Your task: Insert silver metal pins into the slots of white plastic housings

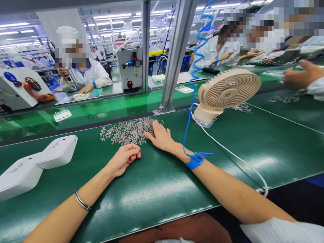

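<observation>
A spread-out heap of tiny silvery metal parts (126,131) lies on the green tabletop (157,182). My right hand (162,136) lies at the heap's right end, fingers stretched out and thumb apart, its fingertips touching the parts. Just below the heap, my left hand (126,158) is closed, with thumb and fingers pressed together. Whatever it may hold is too small or hidden to make out. Around my right wrist is a blue strap (196,160) with a coiled blue cord (198,57) running upward.
A beige fan (229,91) with a white cable (227,150) stands right of the heap. At left are white plastic housings (58,152). Behind a metal post (174,57), a green conveyor (113,103) carries white pieces. A co-worker (84,74) sits opposite; another person's hand (303,74) is at right.
</observation>
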Available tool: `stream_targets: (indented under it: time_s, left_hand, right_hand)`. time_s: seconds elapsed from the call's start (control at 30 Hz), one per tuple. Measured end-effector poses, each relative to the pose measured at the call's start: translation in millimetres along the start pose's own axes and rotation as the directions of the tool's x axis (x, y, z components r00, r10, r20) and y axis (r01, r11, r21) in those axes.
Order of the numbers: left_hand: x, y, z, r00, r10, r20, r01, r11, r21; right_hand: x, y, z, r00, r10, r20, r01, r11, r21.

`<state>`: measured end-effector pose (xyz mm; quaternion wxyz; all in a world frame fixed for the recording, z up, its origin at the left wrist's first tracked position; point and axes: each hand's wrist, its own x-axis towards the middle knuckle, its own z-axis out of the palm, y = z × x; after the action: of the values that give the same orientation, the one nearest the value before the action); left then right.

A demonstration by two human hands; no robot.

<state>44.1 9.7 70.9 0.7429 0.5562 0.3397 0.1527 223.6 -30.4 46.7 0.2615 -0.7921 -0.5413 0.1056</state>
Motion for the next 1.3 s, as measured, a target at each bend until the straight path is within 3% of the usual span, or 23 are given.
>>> stream_targets:
  time_s: [0.2,0.53,0.67,0.9,1.3]
  left_hand:
    - [0.0,0.9,-1.3,1.0,-0.017,0.0,0.017,1.0,-0.026]
    - [2.5,0.6,-2.6,0.999,-0.034,0.0,0.034,0.997,-0.07]
    - [2.7,-0.1,-3.3,0.999,-0.035,0.01,0.036,0.995,-0.093]
    - [2.9,-0.4,-4.0,0.999,-0.04,0.026,0.042,0.993,-0.114]
    - [3.9,-1.0,-5.0,0.999,-0.026,0.039,0.03,0.992,-0.118]
  right_hand:
    - [23.4,31.7,-10.0,0.978,0.144,-0.152,-0.11,0.971,0.214]
    - [25.5,48.1,-4.9,0.933,0.233,-0.275,-0.025,0.804,0.594]
    - [19.5,42.9,-4.1,0.949,0.175,-0.263,0.03,0.778,0.627]
    - [5.7,26.1,-3.0,0.99,-0.014,-0.14,0.1,0.772,0.627]
    - [22.3,33.7,3.7,0.988,0.045,-0.145,0.049,0.81,0.585]
